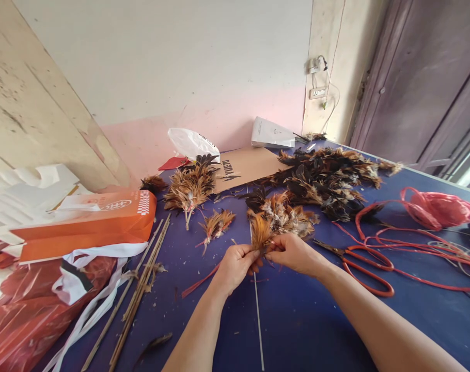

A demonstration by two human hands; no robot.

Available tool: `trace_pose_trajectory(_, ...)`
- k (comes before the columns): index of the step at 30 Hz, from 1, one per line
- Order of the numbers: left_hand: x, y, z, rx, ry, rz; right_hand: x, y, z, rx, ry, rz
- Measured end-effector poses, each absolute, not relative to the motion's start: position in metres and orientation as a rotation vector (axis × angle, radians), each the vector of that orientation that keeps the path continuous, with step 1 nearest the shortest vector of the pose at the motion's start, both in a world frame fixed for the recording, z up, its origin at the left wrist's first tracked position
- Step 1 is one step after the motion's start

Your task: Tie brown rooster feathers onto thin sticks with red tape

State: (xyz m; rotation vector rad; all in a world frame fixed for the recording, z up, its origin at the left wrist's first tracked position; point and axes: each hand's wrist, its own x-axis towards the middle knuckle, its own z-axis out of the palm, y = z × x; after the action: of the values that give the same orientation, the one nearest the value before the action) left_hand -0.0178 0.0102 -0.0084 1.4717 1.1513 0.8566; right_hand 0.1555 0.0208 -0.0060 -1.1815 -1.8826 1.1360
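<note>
Between my hands, upright over the blue table (297, 320), is a small bunch of golden-brown feathers (260, 231). My left hand (238, 262) pinches its base between thumb and fingers. My right hand (291, 252) is closed at the bunch's right side, fingertips touching it; whether they also grip a strand is hidden. Just behind lies a loose heap of brown and white feathers (295, 219). A small tied feather bunch (216, 227) rests left of my hands, and a larger bundle (190, 188) lies beyond it. Red plastic strands (200, 281) lie by my left wrist.
Orange-handled scissors (369, 263) and a pink string roll (438, 209) are at right. A big dark feather pile (331, 178) lies behind, beside a cardboard sheet (250, 165). Thin sticks (140, 292), an orange paper bag (88, 227) and a red plastic bag (37, 310) occupy the left.
</note>
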Motion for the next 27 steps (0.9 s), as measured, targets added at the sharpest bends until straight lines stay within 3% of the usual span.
trace_pose_trajectory(8, -0.017, 0.013, -0.012, 1.352, 1.187, 0.929, 0.154, 0.023, 0.000, -1.267, -1.606, 1.071)
trace_pose_trajectory(13, -0.017, 0.015, -0.012, 1.155, 1.174, 1.092, 0.152, 0.019, 0.002, -1.275, -1.545, 1.244)
trace_pose_trajectory(27, -0.012, 0.008, -0.012, 1.254, 1.016, 0.876, 0.145, 0.020, -0.007, -1.141, -1.416, 1.399)
